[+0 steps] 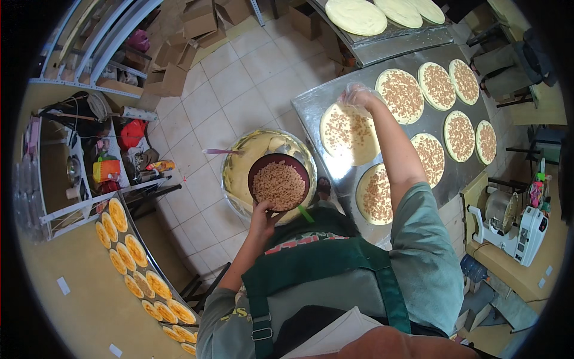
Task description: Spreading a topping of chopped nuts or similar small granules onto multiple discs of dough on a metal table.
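Observation:
My left hand (263, 219) grips the near rim of a dark round bowl (252, 176) full of light brown crumbs (279, 181). Below the bowl stands a large plastic-lined basin (237, 188) of pale yellow cream or batter, with a purple-handled utensil (223, 151) in it. In a clear plastic glove, my right hand (357, 95) hovers by the far edge of a pale round base (350, 134) partly strewn with brown pieces. Its fingers look bunched; whether they hold crumbs is hidden. Nearer me lies another strewn base (377, 197), partly behind my right forearm.
Several more topped rounds (399, 96) lie on the metal table (309, 105). Plain rounds (356, 17) rest on a farther surface. Baked rounds (136, 250) line a tray at left. Cardboard boxes (172, 67), shelving (85, 179) and a stand mixer (506, 224) surround the tiled floor; a person's legs (497, 69) show at upper right.

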Tool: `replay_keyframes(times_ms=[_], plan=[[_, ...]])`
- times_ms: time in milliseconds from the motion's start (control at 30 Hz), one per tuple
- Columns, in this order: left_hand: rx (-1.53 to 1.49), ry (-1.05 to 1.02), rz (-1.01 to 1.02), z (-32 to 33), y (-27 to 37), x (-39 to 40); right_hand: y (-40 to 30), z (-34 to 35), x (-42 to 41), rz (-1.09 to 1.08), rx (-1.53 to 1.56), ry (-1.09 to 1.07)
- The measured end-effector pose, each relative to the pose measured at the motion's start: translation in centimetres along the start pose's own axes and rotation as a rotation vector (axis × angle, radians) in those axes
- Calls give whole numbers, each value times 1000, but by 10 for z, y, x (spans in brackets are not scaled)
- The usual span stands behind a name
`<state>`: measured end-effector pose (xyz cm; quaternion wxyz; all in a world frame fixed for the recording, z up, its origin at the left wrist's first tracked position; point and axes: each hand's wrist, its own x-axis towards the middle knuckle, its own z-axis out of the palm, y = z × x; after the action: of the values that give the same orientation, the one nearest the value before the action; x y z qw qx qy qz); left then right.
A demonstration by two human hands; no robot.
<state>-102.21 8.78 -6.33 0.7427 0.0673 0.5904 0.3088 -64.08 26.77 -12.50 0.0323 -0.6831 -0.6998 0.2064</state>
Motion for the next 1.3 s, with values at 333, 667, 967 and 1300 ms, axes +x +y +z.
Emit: replay_keyframes(times_ms=[333,667,967,1300], plan=[[34,-15,-6,4,1,-3,0,-19,-12,48,98,-121],[43,-7,0,0,-5,1,-28,-25,-6,22,-98,-147],[49,-18,9,3,-2,-5,14,-14,-11,167,76,-20],[75,-74,0,6,-4,3,56,1,-34,412,435,12]])
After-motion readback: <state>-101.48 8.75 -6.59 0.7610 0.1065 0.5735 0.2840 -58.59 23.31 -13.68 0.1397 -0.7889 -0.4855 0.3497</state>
